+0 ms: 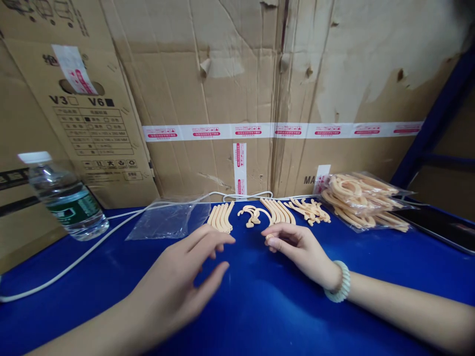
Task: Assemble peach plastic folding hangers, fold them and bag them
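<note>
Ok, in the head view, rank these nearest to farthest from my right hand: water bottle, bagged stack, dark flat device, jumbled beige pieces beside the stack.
From your right hand:
1. Jumbled beige pieces: just beyond it.
2. Bagged stack: farther right.
3. Dark flat device: at the right edge.
4. Water bottle: over on the left side.

Dim lt., soft shadows on tabletop [256, 311], L hand [178, 272] blurry, edges stretched

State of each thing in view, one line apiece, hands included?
Left hand, open, apparently empty
Right hand, pinching a small pale piece
Curved strips, loose, in two groups
Small pieces, loosely heaped
Clear bag, lying flat
Stacked bags, filled
Bottle, capped, partly filled
Dark device, lying flat
</note>
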{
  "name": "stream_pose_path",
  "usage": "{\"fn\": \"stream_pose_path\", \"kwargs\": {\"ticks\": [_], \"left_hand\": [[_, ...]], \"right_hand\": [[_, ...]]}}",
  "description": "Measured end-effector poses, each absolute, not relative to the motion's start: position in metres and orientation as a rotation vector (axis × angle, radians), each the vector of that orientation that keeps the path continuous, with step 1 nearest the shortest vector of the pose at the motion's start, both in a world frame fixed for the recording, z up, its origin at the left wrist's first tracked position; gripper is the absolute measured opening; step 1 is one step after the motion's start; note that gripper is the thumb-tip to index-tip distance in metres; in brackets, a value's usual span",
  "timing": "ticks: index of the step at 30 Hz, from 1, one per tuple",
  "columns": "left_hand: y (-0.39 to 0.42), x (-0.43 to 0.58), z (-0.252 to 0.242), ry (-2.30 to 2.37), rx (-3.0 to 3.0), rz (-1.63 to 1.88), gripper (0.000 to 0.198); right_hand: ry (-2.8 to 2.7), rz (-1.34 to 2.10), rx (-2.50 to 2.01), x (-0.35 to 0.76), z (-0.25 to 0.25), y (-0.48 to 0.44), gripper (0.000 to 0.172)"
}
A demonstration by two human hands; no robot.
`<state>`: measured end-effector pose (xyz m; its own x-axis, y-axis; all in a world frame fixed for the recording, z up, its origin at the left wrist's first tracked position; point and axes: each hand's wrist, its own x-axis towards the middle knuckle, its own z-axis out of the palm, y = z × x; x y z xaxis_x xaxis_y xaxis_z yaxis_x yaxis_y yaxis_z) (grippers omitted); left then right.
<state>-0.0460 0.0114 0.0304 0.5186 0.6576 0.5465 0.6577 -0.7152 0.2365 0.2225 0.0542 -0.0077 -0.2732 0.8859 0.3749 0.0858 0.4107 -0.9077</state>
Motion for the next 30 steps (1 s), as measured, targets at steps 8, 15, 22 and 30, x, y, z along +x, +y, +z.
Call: {"fn": "stream_pose_path", "kwargs": {"ticks": [8, 15, 22, 30], "left_hand": [[0.069, -0.064, -0.006, -1.382, -2.529, -0.34, 0.043], [0.045, -0.049, 0.01, -1.393, -2.578, -0.126, 0.038], [0.015, -0.033, 0.005, -0.978, -2.769, -0.551, 0.045], [0.017, -0.017, 0.004, -1.143, -3.117, -1.432, 0.019]], "right_hand": [[-1.673, 0.933, -0.897, 0.224, -0.007, 0.053, 0.023], [-1.641, 0.906, -0.895, 0.224, -0.005, 0.052, 0.021], [-1.611, 0.946, -0.92, 0.222, -0.005, 0.049, 0.026], [-1.489, 1.107, -0.851, 0.216, -0.007, 0.045, 0.026]]}}
